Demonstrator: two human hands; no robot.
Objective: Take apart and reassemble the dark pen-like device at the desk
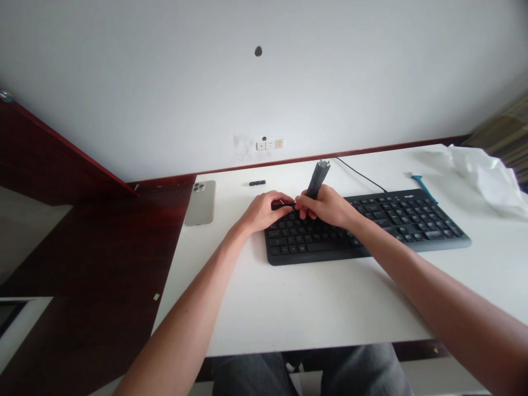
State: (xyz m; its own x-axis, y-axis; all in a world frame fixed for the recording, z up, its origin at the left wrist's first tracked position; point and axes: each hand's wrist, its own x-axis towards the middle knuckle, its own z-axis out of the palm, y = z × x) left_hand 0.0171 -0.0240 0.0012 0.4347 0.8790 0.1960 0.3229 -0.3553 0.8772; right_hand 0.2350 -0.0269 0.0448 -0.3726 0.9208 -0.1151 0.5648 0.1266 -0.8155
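Observation:
A black keyboard [325, 247] lies across the white desk. At its top left corner my left hand [264, 211] is closed over the edge, with thumb and fingers on either side of a dark strip of it. My right hand [324, 206] is wrapped round a grey stick-like tool [317, 179], held upright and tilted slightly right. Small metal prongs show at the tool's upper end; its lower end is hidden by my fingers. Both hands' fingertips nearly meet over the upper row of keys. Behind the left hand, several loose black keycaps [257, 182] lie in a row.
A phone [201, 203] lies face down near the desk's left edge. To the right are a teal brush-like tool [424, 188] behind the keyboard and a crumpled white plastic bag [487, 173]. The keyboard cable [361, 175] runs towards the wall, which has sockets [270, 144].

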